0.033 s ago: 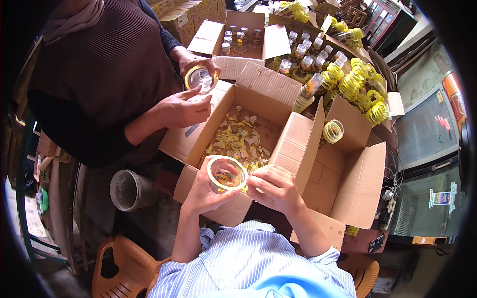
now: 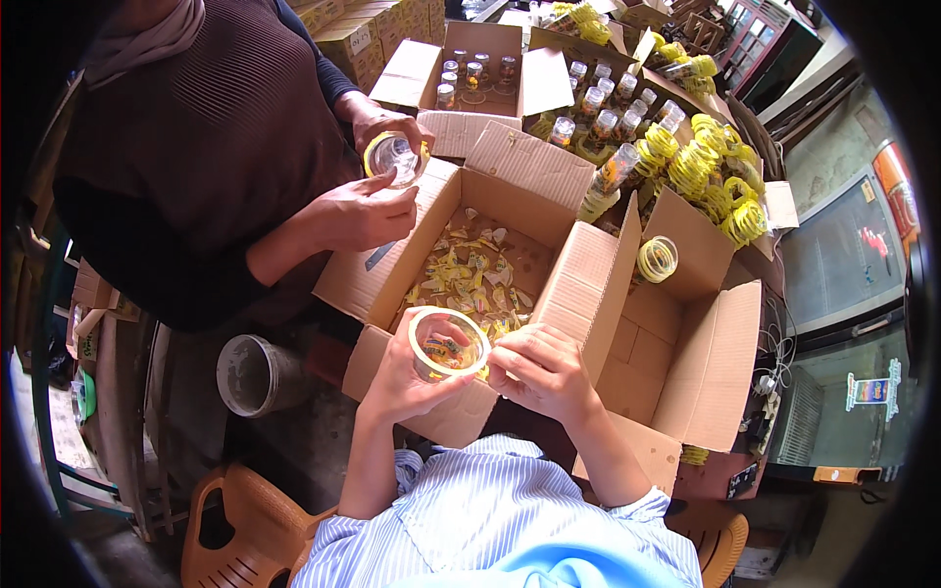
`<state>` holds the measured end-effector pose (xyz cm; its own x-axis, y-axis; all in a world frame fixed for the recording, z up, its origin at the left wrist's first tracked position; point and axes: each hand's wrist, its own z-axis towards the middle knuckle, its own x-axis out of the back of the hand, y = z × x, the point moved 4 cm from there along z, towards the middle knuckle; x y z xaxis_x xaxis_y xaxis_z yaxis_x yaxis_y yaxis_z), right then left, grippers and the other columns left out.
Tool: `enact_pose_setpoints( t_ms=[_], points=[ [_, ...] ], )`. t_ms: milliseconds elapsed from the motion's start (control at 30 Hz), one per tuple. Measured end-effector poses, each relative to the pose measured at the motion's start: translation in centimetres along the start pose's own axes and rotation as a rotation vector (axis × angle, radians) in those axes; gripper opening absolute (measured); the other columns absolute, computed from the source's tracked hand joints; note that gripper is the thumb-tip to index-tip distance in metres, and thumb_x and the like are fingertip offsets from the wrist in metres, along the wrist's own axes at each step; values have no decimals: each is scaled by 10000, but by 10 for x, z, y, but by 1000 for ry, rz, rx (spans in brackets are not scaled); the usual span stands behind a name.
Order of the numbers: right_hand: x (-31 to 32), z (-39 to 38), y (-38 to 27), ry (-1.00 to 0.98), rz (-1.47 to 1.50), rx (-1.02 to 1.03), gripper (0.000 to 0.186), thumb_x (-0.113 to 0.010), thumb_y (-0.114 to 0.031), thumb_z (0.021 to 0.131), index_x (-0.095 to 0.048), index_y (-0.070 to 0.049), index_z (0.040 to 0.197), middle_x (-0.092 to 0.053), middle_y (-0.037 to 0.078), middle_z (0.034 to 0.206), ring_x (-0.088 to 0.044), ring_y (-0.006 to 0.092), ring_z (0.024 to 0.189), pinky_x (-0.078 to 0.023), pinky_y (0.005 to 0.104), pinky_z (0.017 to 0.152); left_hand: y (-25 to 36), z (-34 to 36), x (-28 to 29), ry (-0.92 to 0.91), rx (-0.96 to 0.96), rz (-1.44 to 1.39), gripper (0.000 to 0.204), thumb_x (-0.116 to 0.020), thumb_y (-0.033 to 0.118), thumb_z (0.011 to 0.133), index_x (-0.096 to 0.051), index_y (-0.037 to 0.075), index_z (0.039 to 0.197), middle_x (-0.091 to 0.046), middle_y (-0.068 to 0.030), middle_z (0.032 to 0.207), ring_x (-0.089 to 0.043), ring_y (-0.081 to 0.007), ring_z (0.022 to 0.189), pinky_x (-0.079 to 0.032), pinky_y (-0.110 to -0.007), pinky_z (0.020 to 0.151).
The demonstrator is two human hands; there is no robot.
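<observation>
My left hand [image 2: 397,377] is wrapped round a clear round cup [image 2: 449,369] with a pale rim and coloured print on its wall. The cup is tilted, so its mouth faces up toward me. My right hand [image 2: 542,370] is closed in a pinch against the cup's right side, where a bit of yellow shows. What sits between those fingertips is hidden. Beyond both hands stands an open cardboard box [image 2: 571,299], with torn yellow and white scraps [image 2: 470,279] scattered over its bottom.
Across at the left, a person [image 2: 338,220] holds a similar clear cup [image 2: 395,160]. A second open box [image 2: 708,377] at the right has a yellow-rimmed cup [image 2: 657,260] by its far edge. Yellow rings [image 2: 701,162] and stacked cups [image 2: 606,122] lie farther back. A grey bucket [image 2: 257,375] stands left.
</observation>
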<state>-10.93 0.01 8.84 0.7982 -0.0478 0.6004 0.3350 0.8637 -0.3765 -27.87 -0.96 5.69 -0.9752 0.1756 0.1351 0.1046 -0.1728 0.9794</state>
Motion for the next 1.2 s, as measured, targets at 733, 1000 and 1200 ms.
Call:
enact_pose_setpoints(
  t_ms=[733,1000,1200],
  points=[
    [-6,-8,14,50,209,-221,170,-665,-2,703,-610,-45,858,-601,86,843,-612,231,734,-501,319,637,-4,-3,8,-68,-104,-83,694,-790,127,615,-394,37,1178,-594,-111,974,-588,-192,946,-449,-332,867],
    [-8,-7,9,2,-14,-59,193,-700,-74,695,-617,-64,869,-595,49,866,-604,213,743,-500,321,679,-21,10,2,-93,6,-124,637,-782,147,641,-447,25,1169,-555,-117,1046,-565,-190,980,-451,-320,877],
    [-10,-7,12,-68,-127,-75,208,-699,-65,682,-604,-53,866,-601,59,849,-619,219,747,-519,327,666,-24,20,3,4,69,-31,617,-769,173,657,-455,10,1162,-530,-78,1024,-528,-148,965,-449,-288,848]
  ],
)
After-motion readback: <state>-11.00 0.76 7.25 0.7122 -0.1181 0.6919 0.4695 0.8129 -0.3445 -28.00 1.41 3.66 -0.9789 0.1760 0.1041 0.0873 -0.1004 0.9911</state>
